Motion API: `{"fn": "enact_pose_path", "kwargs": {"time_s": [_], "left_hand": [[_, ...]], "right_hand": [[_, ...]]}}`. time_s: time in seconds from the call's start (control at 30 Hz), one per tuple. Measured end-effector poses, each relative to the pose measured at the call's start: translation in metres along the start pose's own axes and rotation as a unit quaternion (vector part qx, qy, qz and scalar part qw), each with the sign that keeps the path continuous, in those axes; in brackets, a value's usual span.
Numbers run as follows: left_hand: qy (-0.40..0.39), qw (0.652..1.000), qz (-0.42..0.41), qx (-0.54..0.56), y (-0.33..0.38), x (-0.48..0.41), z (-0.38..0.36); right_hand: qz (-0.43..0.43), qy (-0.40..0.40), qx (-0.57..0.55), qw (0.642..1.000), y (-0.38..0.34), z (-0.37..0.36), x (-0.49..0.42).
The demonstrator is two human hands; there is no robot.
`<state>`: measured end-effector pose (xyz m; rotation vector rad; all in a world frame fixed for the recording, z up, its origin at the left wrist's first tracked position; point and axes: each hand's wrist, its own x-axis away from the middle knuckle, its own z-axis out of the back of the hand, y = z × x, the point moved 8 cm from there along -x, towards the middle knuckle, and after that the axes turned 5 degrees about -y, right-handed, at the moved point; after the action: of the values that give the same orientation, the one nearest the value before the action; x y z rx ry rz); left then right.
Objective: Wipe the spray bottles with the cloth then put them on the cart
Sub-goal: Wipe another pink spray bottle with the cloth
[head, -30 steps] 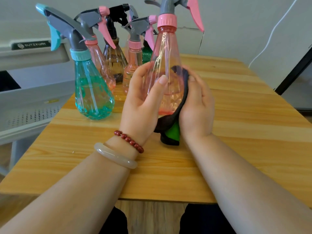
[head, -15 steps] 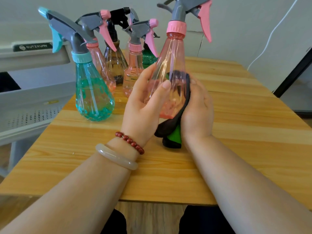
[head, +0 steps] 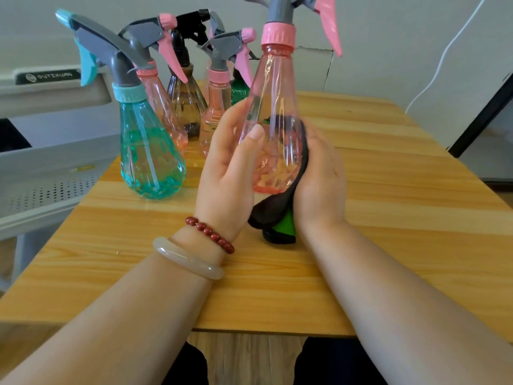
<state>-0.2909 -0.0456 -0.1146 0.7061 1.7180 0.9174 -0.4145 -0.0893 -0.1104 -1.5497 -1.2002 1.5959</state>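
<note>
Pink spray bottle (head: pixel 273 129) stands upright between the two hands, lifted clear of the tabletop (head: pixel 388 218) towards the near edge; both forearms reach in from the bottom of the view, the left wrist wearing a pale bangle (head: pixel 188 259) and a string of dark red beads (head: pixel 209 234); the left hand (head: pixel 224 173) grips the bottle's left side, thumb lying up the front of the clear body and the other fingers (head: pixel 238 115) curled round behind it, close together; the right hand (head: pixel 319 176) cups a black cloth (head: pixel 270 212) with a green patch against the bottle's right side, its fingers wrapped towards the back and mostly hidden, so whether they are spread cannot be told; the cloth's loose end hangs below the bottle's base and seems to touch the tabletop; the bottle's grey head with its pink trigger runs partly out of the top of the view; further back on the left, a teal bottle (head: pixel 150 157) stands on the tabletop, with a second pink bottle (head: pixel 163 107) just behind it; beside those, in a tight cluster, stand a brown bottle (head: pixel 186 98) with a black head, a third pink bottle (head: pixel 218 112) and a green bottle (head: pixel 238 91) largely hidden behind the others; left of the tabletop is the grey cart (head: pixel 50 162) with a perforated shelf; a white cable (head: pixel 444 56) runs down the wall at the far right.
</note>
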Motion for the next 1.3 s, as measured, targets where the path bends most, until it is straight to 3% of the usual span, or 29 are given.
{"fn": "enact_pose_path", "kwargs": {"time_s": [0.13, 0.27, 0.4, 0.53, 0.7, 0.8, 0.9, 0.97, 1.03, 1.17, 1.3], "left_hand": [[0.010, 0.997, 0.021, -0.070, -0.002, 0.001, 0.002], [0.031, 0.991, 0.012, -0.131, -0.001, 0.007, 0.003], [-0.018, 0.993, -0.010, -0.112, 0.003, 0.004, -0.008], [-0.032, 0.996, -0.012, -0.083, 0.003, 0.006, -0.011], [0.006, 0.997, 0.002, -0.071, 0.002, 0.006, -0.002], [0.026, 0.998, 0.015, -0.055, 0.001, 0.006, 0.000], [0.042, 0.997, 0.008, -0.059, 0.003, 0.007, 0.003], [0.046, 0.998, 0.000, -0.052, 0.005, 0.009, 0.003], [0.047, 0.998, -0.007, -0.050, 0.006, 0.008, 0.004], [0.026, 0.997, -0.039, -0.061, 0.011, 0.008, 0.001], [0.022, 0.999, -0.018, -0.042, 0.006, 0.007, 0.001]], "right_hand": [[0.053, 0.021, 0.040, 0.998, -0.011, -0.001, 0.005], [0.174, 0.030, 0.134, 0.975, -0.030, -0.001, 0.011], [0.236, 0.037, 0.173, 0.955, -0.034, -0.002, 0.013], [0.215, 0.018, 0.171, 0.961, -0.029, -0.004, 0.010], [0.041, 0.033, 0.027, 0.998, -0.009, 0.001, 0.001], [0.016, 0.018, 0.002, 1.000, -0.002, 0.001, 0.002], [0.121, -0.002, 0.084, 0.989, -0.020, -0.008, 0.007], [0.225, -0.016, 0.167, 0.960, -0.029, -0.012, 0.012], [0.250, -0.020, 0.194, 0.948, -0.029, -0.014, 0.013], [0.079, -0.015, 0.045, 0.996, -0.018, -0.008, 0.006], [-0.030, -0.022, -0.040, 0.999, 0.000, -0.004, -0.002]]}}
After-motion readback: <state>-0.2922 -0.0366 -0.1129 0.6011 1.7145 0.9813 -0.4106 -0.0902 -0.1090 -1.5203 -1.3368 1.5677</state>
